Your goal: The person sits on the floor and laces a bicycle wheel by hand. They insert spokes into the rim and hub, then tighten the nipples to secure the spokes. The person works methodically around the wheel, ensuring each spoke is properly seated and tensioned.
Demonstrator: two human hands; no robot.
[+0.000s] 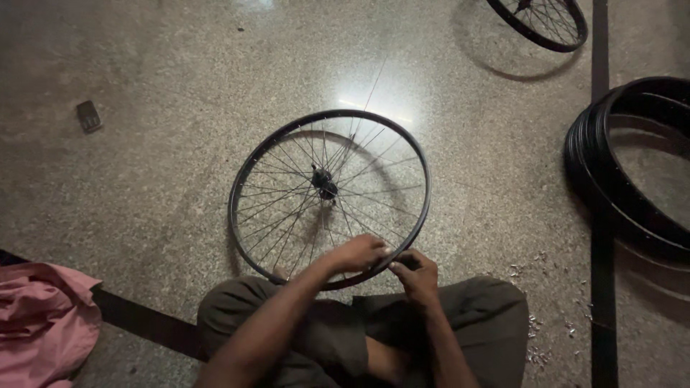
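On the lap: one black spoked bicycle wheel (329,195), near rim pinched by left hand (359,253) and right hand (415,276), perhaps at a spoke nipple.

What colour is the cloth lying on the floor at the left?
Pink. The crumpled cloth shows best in the head view, at the bottom-left corner on the speckled floor.

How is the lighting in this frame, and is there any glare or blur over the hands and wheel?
Head view: dim overall; a bright glare patch on the floor behind the wheel, which casts a soft shadow; left hand and right hand dark, slightly soft.
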